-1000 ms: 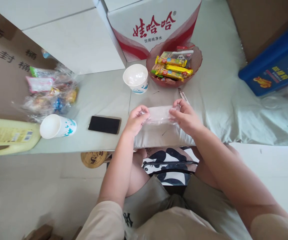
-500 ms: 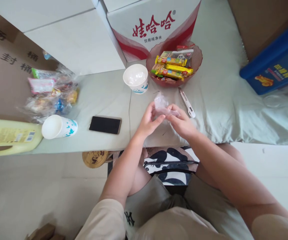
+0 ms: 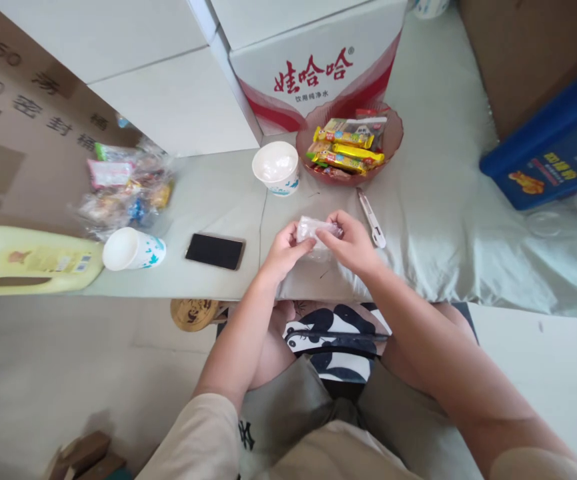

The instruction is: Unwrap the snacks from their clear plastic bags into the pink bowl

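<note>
A crumpled clear plastic bag (image 3: pixel 310 228), folded into a small bundle, is held between both hands just above the cloth. My left hand (image 3: pixel 288 248) grips its left side, thumb on the near edge. My right hand (image 3: pixel 347 241) pinches its right side, with the thumb lying across the top. Beyond the hands stands a white paper cup (image 3: pixel 277 185) with something clear and shiny inside. A white utility knife (image 3: pixel 371 218) lies right of my right hand. Behind it, a pink glass bowl (image 3: pixel 392 143) holds yellow-wrapped snacks (image 3: pixel 349 161) and other packets.
A black phone (image 3: pixel 215 251) lies to the left. Past it are a tipped paper cup (image 3: pixel 134 250), a pale yellow jug (image 3: pixel 33 260) and a pile of wrapped snacks (image 3: pixel 131 187). White boxes stand at the back; a blue container (image 3: pixel 548 147) is at right.
Both hands have shifted slightly left with the plastic bag, which is now folded flatter and more compact. The camera view has tilted a little; the things on the table stay put.
</note>
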The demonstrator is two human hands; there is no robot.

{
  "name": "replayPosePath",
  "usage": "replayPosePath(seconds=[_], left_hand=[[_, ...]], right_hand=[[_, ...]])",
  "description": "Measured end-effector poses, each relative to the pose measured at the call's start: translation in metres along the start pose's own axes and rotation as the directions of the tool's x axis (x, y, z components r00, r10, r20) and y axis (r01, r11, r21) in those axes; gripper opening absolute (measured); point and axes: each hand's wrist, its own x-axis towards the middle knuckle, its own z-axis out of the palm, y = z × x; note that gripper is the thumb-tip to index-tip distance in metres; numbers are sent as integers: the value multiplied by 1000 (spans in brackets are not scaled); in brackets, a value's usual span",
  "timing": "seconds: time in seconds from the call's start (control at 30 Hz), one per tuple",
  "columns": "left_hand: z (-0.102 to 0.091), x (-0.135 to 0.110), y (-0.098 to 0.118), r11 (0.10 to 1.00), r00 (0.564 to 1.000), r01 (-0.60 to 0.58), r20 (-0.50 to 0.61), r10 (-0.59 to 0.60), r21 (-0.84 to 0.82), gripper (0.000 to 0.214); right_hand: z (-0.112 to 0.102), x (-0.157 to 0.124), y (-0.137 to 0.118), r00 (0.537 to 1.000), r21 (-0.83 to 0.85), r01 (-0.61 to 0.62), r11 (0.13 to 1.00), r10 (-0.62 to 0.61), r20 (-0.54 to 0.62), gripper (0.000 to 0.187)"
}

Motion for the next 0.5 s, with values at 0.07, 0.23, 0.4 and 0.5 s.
replayPosePath(seconds=[0.07,0.23,0.4,0.5], left_hand=[[-6,-2,0,990,982,-65,-170,86,126,40],[-33,2,26,826,646,-134,-584,491,547,13],[-41,57,91,418,672,-37,-287,683,908,14],[-39,102,119,80,926,73,-97,364,994,24]], right_hand=[[4,-2,-2,998,58,-20,998,16,58,24],[9,-6,0,986,49,-29,998,21,163,23],[1,2,-1,990,-29,30,999,-26,138,25],[-7,9,-3,992,-71,53,996,-44,121,23]])
